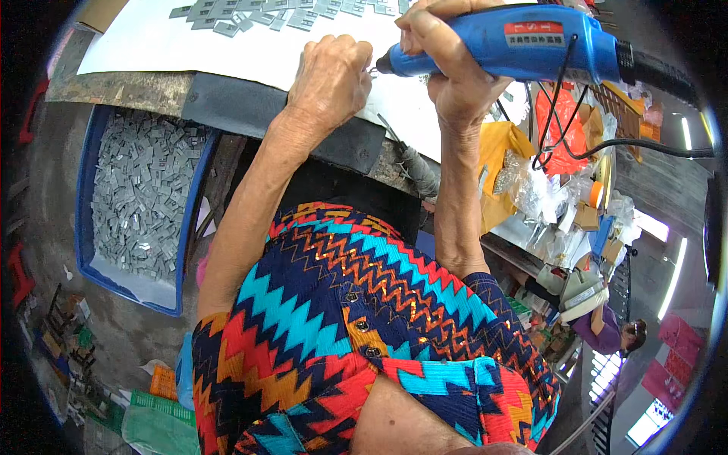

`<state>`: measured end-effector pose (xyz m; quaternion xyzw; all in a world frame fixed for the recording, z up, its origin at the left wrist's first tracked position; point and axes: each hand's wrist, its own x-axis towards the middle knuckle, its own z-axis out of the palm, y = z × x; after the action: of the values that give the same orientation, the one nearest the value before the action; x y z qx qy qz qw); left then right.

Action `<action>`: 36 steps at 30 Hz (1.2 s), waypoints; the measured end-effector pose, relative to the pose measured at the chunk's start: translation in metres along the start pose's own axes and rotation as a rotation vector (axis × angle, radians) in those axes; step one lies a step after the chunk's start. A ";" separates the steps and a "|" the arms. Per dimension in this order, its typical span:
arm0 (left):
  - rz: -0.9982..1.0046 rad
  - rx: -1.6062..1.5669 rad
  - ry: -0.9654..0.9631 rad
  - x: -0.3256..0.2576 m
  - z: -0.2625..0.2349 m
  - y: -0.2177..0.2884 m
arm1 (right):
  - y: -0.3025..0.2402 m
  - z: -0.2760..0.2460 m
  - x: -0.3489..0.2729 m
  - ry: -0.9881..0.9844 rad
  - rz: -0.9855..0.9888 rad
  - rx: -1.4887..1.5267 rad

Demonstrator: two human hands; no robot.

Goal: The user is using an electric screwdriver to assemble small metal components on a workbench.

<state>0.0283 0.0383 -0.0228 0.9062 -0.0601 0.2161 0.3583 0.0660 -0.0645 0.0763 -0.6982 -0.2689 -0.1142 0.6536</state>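
My right hand [464,85] is wrapped round a blue electric screwdriver [523,59], which lies nearly level with its dark tip pointing left. That tip comes close to the fingers of my left hand [327,82]. Closed in a pinch over the white sheet [250,64], my left hand hides whatever sits between its fingers. Several flat grey pieces [280,15] lie on the sheet beyond it. Between my forearms, a thin metal tool with a wrapped grey handle [417,171] rests at the table's front edge.
A blue tray [85,220] full of small grey pieces [144,189] stands below the table at left. The screwdriver's black cable [644,144] runs off right. Plastic bags [542,201] and a red bag [561,136] crowd the right side. A person in purple [603,331] is farther right.
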 end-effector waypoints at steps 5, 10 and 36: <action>-0.011 -0.098 -0.009 0.000 0.001 -0.001 | 0.001 0.004 0.000 0.023 0.065 0.110; -0.008 -0.120 -0.002 0.001 0.001 0.000 | 0.009 0.004 0.000 0.040 0.074 0.166; 0.054 -0.037 0.012 -0.001 0.002 0.003 | 0.004 -0.027 -0.013 -0.274 -0.232 0.116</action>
<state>0.0272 0.0347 -0.0233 0.8962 -0.0863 0.2302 0.3694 0.0623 -0.0941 0.0697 -0.6326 -0.4404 -0.0769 0.6324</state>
